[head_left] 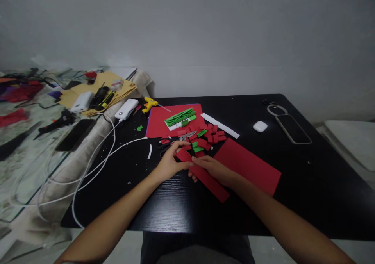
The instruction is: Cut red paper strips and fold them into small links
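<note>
Holding the red paper strip between us, our left hand curves thumb and forefinger around its upper end, and our right hand pinches it narrowly beside them. The strip slants from our fingers toward us and rightward, its straight lower end free above the black table. Dark surface gives us room from the fingers back to the near edge; just beyond the fingertips, scissors and a heap of folded red pieces crowd close. Right of our fingers lies a flat, matt red sheet. Farther beyond them, we see a pleated green paper piece on a larger red sheet, a long white strip and a yellow plastic glue gun. Well to their right rests a glossy phone.

Our left hand hides part of the scissors' handles, and our right forearm covers some of the nearer sheet. We cannot tell which hand owns the fingertips below the strip.
</note>
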The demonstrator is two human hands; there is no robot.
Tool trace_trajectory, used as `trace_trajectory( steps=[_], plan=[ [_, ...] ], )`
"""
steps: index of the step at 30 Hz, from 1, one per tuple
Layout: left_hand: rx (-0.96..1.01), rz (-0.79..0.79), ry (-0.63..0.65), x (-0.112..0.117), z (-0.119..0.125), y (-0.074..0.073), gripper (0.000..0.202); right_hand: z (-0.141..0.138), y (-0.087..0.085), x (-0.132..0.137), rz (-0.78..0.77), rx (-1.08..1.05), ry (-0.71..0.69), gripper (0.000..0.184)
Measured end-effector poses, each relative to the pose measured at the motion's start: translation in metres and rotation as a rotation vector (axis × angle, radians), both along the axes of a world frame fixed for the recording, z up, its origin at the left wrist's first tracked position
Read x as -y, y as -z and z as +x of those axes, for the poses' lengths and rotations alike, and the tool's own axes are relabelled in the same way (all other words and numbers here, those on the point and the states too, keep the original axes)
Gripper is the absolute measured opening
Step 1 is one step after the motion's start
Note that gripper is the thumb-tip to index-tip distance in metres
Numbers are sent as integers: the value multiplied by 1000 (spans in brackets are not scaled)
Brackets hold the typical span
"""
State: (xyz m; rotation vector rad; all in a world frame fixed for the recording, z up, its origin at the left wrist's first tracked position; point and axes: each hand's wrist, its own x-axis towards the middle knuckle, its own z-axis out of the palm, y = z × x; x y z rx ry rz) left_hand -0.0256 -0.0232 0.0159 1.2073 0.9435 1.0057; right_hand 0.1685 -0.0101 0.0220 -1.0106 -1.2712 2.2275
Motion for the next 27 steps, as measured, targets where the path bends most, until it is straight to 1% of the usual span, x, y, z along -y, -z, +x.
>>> trace_trajectory(
  steps=[3,8,14,20,27],
  plan=[
    [-41,0,-18,0,-1,-2,54,0,0,0,21,-2,-12,56],
    [-83,45,-30,-1,-1,-4,47,0,1,1,4,-18,5,55],
    [-79,34,-25,0,-1,-4,46,-1,1,1,17,-9,0,56],
    [-97,64,-30,0,-1,-4,45,-1,3,1,27,4,-2,60],
    [-127,71,-35,-1,-1,-3,43,-1,2,1,18,-6,3,59]
  ],
)
